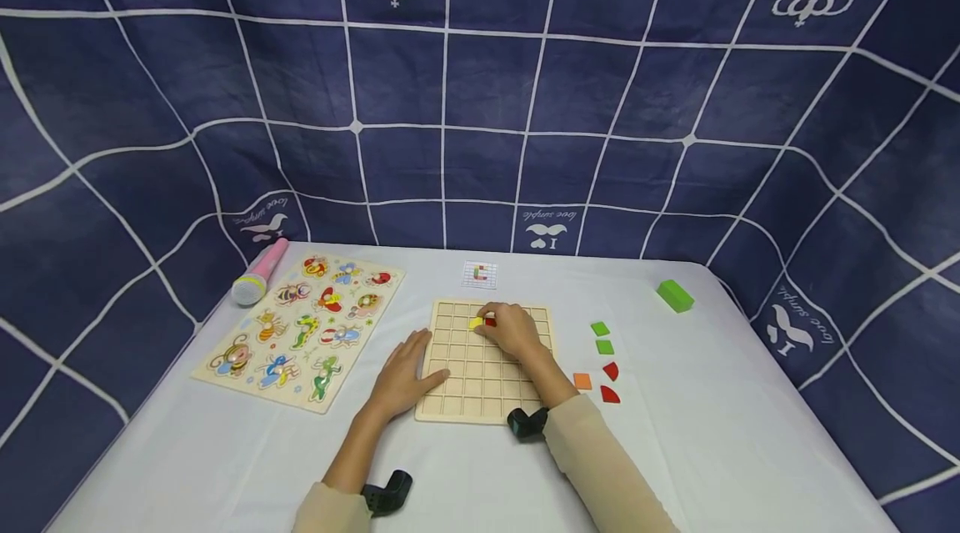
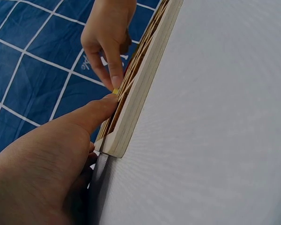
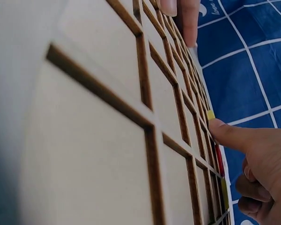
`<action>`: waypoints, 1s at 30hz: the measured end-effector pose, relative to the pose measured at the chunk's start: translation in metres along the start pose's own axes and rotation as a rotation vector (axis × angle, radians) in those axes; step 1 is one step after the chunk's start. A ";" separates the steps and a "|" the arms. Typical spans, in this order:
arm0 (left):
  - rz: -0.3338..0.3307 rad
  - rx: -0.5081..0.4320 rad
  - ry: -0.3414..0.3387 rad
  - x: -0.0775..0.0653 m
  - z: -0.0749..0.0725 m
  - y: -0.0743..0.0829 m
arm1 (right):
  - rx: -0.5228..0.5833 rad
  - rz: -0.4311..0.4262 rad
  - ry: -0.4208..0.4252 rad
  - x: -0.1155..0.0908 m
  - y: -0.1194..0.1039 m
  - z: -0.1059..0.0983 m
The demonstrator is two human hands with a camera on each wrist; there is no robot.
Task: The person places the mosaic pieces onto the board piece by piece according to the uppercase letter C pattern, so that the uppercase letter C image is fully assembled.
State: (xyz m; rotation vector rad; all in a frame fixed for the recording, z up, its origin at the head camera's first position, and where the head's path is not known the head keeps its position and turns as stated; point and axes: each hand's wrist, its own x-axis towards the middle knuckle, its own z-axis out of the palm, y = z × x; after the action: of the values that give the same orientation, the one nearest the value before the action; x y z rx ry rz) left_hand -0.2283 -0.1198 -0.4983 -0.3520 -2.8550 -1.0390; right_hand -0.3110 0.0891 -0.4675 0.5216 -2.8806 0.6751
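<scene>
A wooden grid board (image 1: 472, 409) lies flat on the white table. My right hand (image 1: 516, 334) is over its upper part, thumb and fingertips pinching a small yellow piece (image 1: 476, 322). Beside that piece a red piece (image 1: 491, 322) sits on the grid, partly covered by the hand. The right wrist view shows the red piece (image 3: 219, 159) and a yellow-green piece (image 3: 225, 192) along one row. My left hand (image 1: 399, 383) rests at the board's left edge, fingers extended along it and thumb on the grid.
Two green squares (image 1: 604, 346), an orange square (image 1: 582, 381) and two red quarter-rounds (image 1: 611, 394) lie right of the board. Farther right is a green block (image 1: 676, 296). A pattern card (image 1: 480, 274) lies behind the board. An insect puzzle (image 1: 300, 324) and a toy microphone (image 1: 258, 273) are left.
</scene>
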 end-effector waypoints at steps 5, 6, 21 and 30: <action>0.015 -0.005 -0.002 0.001 0.001 0.001 | -0.004 0.023 -0.001 -0.001 0.003 0.001; 0.017 -0.006 -0.002 0.001 0.001 0.001 | -0.004 0.024 0.001 -0.001 0.003 0.001; 0.011 0.003 0.003 0.001 0.001 0.002 | 0.096 0.028 0.082 -0.016 0.026 -0.033; 0.005 -0.005 0.004 -0.001 -0.001 0.001 | 0.100 -0.035 0.199 -0.041 0.055 -0.073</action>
State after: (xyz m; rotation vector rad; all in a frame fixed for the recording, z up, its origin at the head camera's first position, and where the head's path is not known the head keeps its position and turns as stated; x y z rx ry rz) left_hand -0.2271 -0.1197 -0.4970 -0.3564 -2.8467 -1.0450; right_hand -0.2892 0.1803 -0.4334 0.4861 -2.6580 0.8197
